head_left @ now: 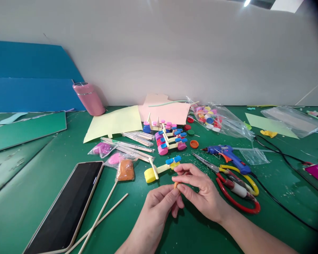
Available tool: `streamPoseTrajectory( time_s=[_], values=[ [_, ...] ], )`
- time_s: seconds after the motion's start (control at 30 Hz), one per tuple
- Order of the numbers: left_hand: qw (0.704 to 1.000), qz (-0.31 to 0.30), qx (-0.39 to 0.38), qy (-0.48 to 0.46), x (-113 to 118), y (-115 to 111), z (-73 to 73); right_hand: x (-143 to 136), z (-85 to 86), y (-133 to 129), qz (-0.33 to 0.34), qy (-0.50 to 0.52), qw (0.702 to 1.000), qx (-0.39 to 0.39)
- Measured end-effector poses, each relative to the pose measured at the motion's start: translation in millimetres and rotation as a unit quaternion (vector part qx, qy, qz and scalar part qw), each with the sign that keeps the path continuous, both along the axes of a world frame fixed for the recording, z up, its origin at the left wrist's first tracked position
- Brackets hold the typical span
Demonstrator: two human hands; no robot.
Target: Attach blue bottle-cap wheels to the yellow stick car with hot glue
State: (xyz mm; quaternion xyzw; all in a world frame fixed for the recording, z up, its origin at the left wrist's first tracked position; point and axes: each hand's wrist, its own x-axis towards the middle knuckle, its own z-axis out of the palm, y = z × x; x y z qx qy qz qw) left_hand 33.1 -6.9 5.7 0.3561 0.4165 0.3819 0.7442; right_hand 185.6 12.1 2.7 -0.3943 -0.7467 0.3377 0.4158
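My left hand (160, 208) and my right hand (201, 190) meet at the front middle of the table, both closed. Between their fingertips they pinch a small orange piece of modelling clay (176, 185), mostly covered by the fingers. Just beyond the hands lies a small model (160, 169) made of a yellow clay block, wooden sticks and blue ovals. Several similar models (171, 137) in pink, red and blue stand farther back. To the left, a bag of orange clay (125, 170) lies at the end of a wooden stick (102, 211).
Scissors (238, 187) with red and yellow handles and a blue glue gun (228, 155) lie right of my hands, with black cable (283, 211) trailing rightward. A phone (66, 208) is at left. Behind are wrapped sticks (135, 148), coloured paper (113, 121), bagged caps (209, 116) and a pink tumbler (90, 98).
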Motion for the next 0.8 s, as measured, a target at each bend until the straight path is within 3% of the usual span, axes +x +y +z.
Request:
streamPoseTrajectory(
  time_s=[0.13,0.27,0.5,0.8],
  values=[
    [1.0,0.004,0.003,0.023,0.7,0.5,-0.7,-0.1,1.3,0.7,-0.012,0.03,0.999,-0.039],
    [0.999,0.009,0.001,0.037,1.7,1.5,-0.8,-1.7,0.5,1.1,-0.031,0.016,0.999,-0.017],
    [1.0,0.018,-0.02,0.014,2.2,1.7,0.2,-1.7,-2.1,1.4,-0.068,-0.047,0.99,0.114],
    [0.996,0.054,-0.034,-0.061,-0.5,3.8,-4.2,2.9,3.3,0.4,-0.019,-0.149,0.961,0.232]
  ],
)
